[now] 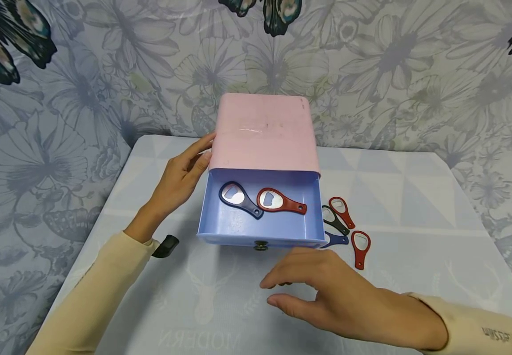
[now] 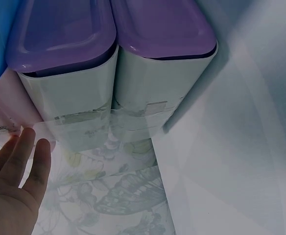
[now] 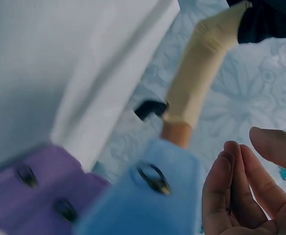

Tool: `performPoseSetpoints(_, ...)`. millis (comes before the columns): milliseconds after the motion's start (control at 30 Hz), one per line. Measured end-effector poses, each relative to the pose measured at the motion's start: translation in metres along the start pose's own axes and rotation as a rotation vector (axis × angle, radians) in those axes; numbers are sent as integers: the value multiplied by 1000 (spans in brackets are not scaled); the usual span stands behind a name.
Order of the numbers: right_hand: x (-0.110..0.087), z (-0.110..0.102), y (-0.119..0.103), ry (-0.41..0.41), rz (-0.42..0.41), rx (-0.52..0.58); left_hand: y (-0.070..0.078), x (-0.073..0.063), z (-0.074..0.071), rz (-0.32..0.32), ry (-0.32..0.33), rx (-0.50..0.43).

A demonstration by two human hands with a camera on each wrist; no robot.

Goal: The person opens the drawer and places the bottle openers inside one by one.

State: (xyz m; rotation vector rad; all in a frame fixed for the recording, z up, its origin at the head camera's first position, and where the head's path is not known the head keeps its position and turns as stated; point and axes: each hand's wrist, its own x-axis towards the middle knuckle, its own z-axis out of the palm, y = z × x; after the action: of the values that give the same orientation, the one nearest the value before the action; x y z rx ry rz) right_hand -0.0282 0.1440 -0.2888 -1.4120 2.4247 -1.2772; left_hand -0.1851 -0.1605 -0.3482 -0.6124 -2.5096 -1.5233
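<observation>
A pink drawer case (image 1: 265, 130) has its blue drawer (image 1: 220, 231) pulled out toward me. Inside lie a dark blue bottle opener (image 1: 252, 209) and a red bottle opener (image 1: 289, 203), their heads nearly touching. My left hand (image 1: 180, 177) rests its fingers against the case's left side; the left wrist view shows those fingers (image 2: 41, 166) extended. In front of the drawer, my right hand (image 1: 327, 291) hovers with loosely bent fingers and holds nothing. The right wrist view also shows a gap between its thumb (image 3: 275, 144) and fingers.
Right of the drawer, more bottle openers lie on the table (image 1: 416, 222): red (image 1: 360, 251), green (image 1: 339, 226), another red (image 1: 346, 214) and a partly hidden blue one (image 1: 338, 240). Purple drawers (image 2: 167, 29) appear beside the blue one in the wrist views. A patterned wall (image 1: 371, 98) stands behind.
</observation>
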Motion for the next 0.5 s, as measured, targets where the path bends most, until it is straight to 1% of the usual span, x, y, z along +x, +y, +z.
performPoseSetpoints(67,-3,6,3,-38,74,42,0,0,0,-1,-1,0)
performPoseSetpoints(133,-7,12,8,-33,111,68,-1,0,0,0,-2,-3)
performPoseSetpoints(167,-8,15,10,-19,123,78,-1,-1,0,0,-3,-2)
performPoseSetpoints(300,-14,30,21,82,122,109,-1,0,0,5,-2,0)
performPoseSetpoints(333,-15,34,24,97,143,130,-1,0,0,6,-1,2)
performPoseSetpoints(400,-18,41,28,106,217,195,-1,0,0,9,2,3)
performPoseSetpoints(500,-19,48,34,102,375,308,-1,0,0,9,3,0)
